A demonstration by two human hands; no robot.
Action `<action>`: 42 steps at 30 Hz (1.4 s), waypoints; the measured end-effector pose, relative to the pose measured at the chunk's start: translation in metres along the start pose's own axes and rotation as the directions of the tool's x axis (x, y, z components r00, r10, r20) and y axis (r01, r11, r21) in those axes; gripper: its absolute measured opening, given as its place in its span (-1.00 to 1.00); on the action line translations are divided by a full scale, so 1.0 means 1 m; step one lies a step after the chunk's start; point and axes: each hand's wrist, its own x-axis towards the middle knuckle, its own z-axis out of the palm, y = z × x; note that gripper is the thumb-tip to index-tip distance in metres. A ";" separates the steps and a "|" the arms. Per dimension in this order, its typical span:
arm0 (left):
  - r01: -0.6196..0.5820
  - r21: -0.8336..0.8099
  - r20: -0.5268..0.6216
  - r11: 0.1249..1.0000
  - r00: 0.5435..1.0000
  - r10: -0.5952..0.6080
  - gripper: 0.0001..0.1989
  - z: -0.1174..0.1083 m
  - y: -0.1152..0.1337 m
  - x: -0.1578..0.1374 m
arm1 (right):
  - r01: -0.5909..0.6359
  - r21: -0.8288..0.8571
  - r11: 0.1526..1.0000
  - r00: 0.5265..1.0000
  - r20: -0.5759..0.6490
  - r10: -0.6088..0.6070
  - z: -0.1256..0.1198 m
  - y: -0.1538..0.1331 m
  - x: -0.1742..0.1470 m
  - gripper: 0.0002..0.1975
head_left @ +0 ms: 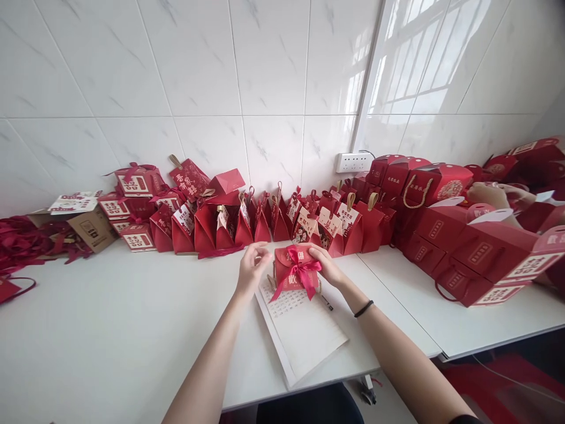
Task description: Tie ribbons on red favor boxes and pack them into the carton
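A small red gift box [282, 266] with a magenta ribbon bow [302, 271] on its front sits over the top of an open notebook [309, 341]. My right hand [325, 263] grips the box at its right edge, the fingers partly behind it. Just left of the box, my left hand [252, 268] is raised, its fingers loosely bent and apart, with nothing visible in them. Handwritten lines fill the upper part of the notebook page, and a pen [325, 302] lies at its right side, partly covered by the box.
Red peaked gift boxes [227, 227] line the wall behind. At left are a cardboard carton [92, 228] and a ribbon pile [22, 241]. Larger red boxes [472, 253] stand at right, where another person's hands [489, 194] are. A power strip [354, 162] is on the wall.
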 end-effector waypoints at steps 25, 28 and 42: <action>-0.268 0.331 -0.015 0.905 0.957 0.289 -0.85 0.027 0.007 -0.019 | -0.061 -0.166 0.984 0.972 0.216 0.097 -0.001 -0.040 -0.009 -0.59; -0.221 0.341 -0.190 0.914 0.936 0.297 -0.78 0.032 0.003 -0.021 | -0.113 -0.088 0.990 0.974 0.187 0.128 -0.001 -0.041 -0.009 -0.58; -0.073 0.284 -0.256 0.956 0.955 0.149 -0.74 0.033 -0.009 -0.039 | -0.121 0.062 0.991 0.985 0.131 0.113 -0.001 -0.035 -0.009 -0.59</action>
